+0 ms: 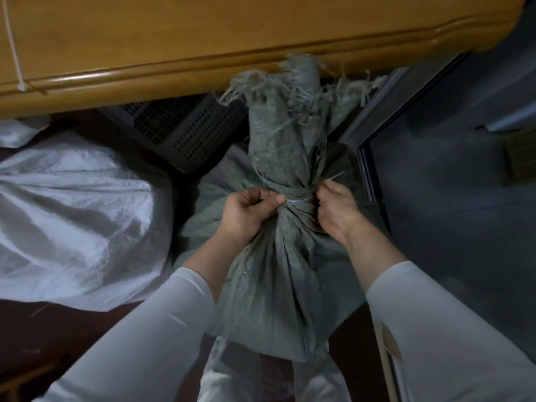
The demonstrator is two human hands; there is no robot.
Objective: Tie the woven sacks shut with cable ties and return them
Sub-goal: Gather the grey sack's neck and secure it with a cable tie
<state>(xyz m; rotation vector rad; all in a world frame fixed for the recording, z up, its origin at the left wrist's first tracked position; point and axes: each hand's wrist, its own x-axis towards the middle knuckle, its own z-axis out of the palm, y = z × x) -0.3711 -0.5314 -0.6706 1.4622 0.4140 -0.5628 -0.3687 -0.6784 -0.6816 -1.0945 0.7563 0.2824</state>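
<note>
Head view is showing, as the biggest thing, a wooden furniture edge (203, 62) running across above both hands. A white sack (72, 204) is lying well to the left of the left hand, and a dark glass panel (435, 184) is standing just to the right of the right hand. A grey perforated basket (185, 132) is sitting beyond the left hand, under the wood.

Between the two hands a grey-green woven sack (278, 256) is lying, with its frayed mouth pointing away from the person. The mouth is being gathered into a narrow neck, probably so that a short tie can go all around it.

The left hand (249, 216) is clenching the left side of the neck, and I think it is holding the folds together. The right hand (339, 210) is pinching at the right side, where a thin pale cable tie (295, 200) is circling the neck. Its free tail seems to be sticking out just above the right hand, but it is too small to be sure. In my judgement the tie is being pulled tight now, and the sack is not yet returned.
</note>
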